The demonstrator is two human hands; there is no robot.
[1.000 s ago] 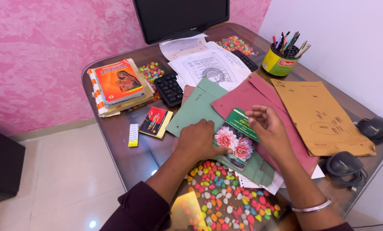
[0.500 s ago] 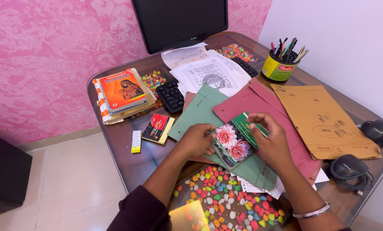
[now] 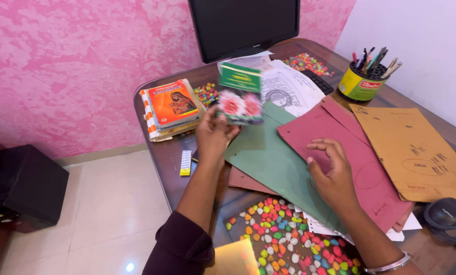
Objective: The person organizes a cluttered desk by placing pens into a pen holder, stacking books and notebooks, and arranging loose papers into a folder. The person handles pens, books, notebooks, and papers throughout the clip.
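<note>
left hand (image 3: 213, 133) raised, fingers gripping, right hand (image 3: 334, 172) flat, fingers spread

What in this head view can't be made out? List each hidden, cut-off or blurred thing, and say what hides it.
- Keyboard: mostly hidden by printed papers and the green flower booklet held up in the left hand.
- Monitor: top cut off by the frame's upper edge.
- Black device, lower right: cut by the frame's edge; its kind is unclear.
- Folder under the green folder: only a reddish corner shows.
- Right hand: its palm lies flat, so anything beneath it is hidden.
</note>
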